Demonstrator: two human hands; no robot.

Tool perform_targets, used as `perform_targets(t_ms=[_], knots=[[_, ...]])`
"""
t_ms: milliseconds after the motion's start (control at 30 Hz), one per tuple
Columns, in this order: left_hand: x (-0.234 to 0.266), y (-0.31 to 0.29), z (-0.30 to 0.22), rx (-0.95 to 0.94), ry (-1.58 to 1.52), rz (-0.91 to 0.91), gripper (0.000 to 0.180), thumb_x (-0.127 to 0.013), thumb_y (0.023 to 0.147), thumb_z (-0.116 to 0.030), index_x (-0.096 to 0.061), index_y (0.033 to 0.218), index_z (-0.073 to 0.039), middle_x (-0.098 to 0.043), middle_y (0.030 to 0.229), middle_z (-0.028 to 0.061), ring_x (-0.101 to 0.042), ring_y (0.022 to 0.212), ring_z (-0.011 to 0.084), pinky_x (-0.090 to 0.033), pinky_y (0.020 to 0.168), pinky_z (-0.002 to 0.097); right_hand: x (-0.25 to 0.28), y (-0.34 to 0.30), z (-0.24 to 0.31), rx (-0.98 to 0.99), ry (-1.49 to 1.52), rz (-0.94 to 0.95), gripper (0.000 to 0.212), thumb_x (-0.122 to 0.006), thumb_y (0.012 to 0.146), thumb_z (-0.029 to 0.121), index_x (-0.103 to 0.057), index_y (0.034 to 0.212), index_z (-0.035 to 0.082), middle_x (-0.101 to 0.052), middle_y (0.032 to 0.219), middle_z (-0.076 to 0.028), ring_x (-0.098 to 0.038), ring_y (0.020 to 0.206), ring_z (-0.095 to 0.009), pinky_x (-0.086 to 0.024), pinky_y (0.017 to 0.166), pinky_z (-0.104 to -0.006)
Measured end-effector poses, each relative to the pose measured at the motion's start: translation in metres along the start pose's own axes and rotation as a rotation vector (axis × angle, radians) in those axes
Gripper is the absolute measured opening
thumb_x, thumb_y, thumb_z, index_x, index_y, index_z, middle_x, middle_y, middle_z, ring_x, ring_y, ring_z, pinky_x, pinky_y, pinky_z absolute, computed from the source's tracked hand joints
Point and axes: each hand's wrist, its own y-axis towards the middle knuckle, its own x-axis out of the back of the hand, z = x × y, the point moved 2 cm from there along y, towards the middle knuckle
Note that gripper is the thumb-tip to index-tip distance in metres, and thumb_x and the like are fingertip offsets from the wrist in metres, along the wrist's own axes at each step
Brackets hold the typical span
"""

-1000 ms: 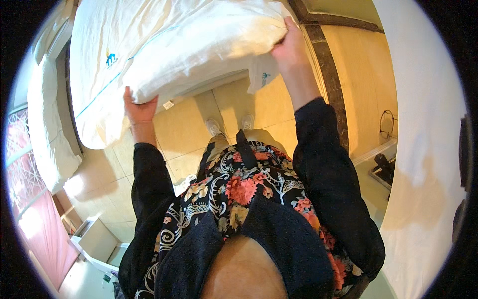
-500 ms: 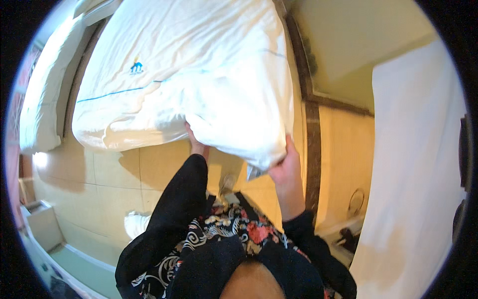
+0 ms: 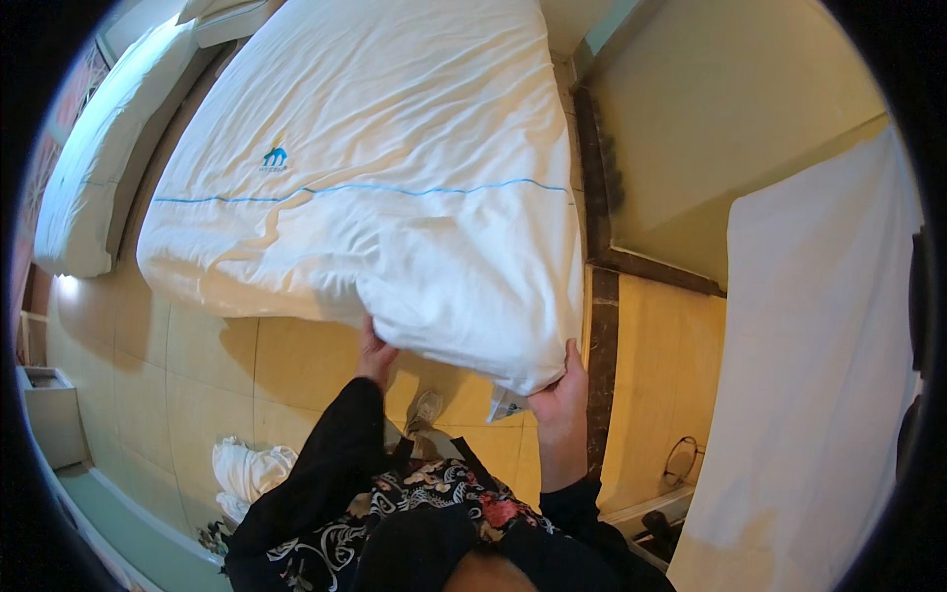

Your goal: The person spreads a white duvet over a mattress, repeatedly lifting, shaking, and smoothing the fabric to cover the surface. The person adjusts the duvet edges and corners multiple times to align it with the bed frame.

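Note:
A white duvet with a thin blue stripe and a small blue emblem covers the bed in front of me. My left hand is closed on its near edge, the fingertips partly hidden by the cloth. At the near right corner, my right hand grips the duvet with the thumb on its outer side. Between the hands the cloth is bunched and puffed up. Just left of the right hand, a small pale flap with dark marks hangs below the corner.
Another white-covered bed stands at the left. A crumpled white cloth lies on the tiled floor. To the right are a dark-framed partition and a long hanging white cloth. One shoe shows below the bed's near edge.
The duvet's near edge and both hands now sit lower in view. More of the blue stripe shows, and the cloth on the floor is more visible. Both hands keep their hold.

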Motion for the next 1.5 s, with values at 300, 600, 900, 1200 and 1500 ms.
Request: perform_targets(t_ms=[300,600,900,1200,1500], knots=[[0.092,-0.082,0.060,0.971,-0.434,-0.103,0.036,-0.039,0.084,-0.031,-0.041,0.114,-0.010,-0.043,0.114,0.0096,-0.044,0.101,0.0227,-0.031,0.089,0.0390,0.000,-0.009,0.001,-0.030,-0.011,-0.082,0.037,-0.037,0.086,0.029,-0.039,0.114,0.005,-0.042,0.116,-0.009,-0.041,0.105,-0.024,-0.033,0.088,-0.0424],[0.097,-0.044,0.066,0.746,-0.381,-0.288,0.035,-0.039,0.084,-0.031,-0.041,0.112,-0.010,-0.044,0.113,0.0100,-0.044,0.100,0.0225,-0.033,0.087,0.0386,0.019,-0.011,0.008,-0.009,-0.023,-0.079,0.038,-0.037,0.086,0.028,-0.038,0.115,0.005,-0.043,0.115,-0.010,-0.042,0.105,-0.024,-0.035,0.087,-0.0432],[0.104,-0.020,0.024,0.487,-0.368,-0.397,0.035,-0.039,0.084,-0.030,-0.042,0.111,-0.009,-0.044,0.112,0.0105,-0.045,0.099,0.0223,-0.035,0.085,0.0381,0.063,0.006,0.018,0.058,-0.053,-0.122,0.038,-0.040,0.084,0.029,-0.041,0.112,0.003,-0.045,0.113,-0.010,-0.043,0.103,-0.025,-0.034,0.087,-0.0423],[0.074,0.012,-0.029,0.276,-0.380,-0.435,0.034,-0.039,0.084,-0.030,-0.043,0.110,-0.008,-0.044,0.111,0.0110,-0.046,0.097,0.0221,-0.037,0.084,0.0376,0.102,0.032,-0.009,-0.011,-0.109,-0.098,0.039,-0.038,0.085,0.030,-0.038,0.115,0.006,-0.039,0.119,-0.009,-0.037,0.109,-0.026,-0.030,0.089,-0.0456],[0.090,-0.034,-0.052,0.060,-0.201,-0.592,0.034,-0.039,0.084,-0.030,-0.043,0.109,-0.007,-0.045,0.110,0.0114,-0.047,0.096,0.0219,-0.039,0.082,0.0372,0.131,0.040,-0.016,-0.052,-0.106,-0.237,0.039,-0.036,0.085,0.032,-0.038,0.116,0.008,-0.040,0.118,-0.009,-0.037,0.108,-0.027,-0.030,0.089,-0.0459]])
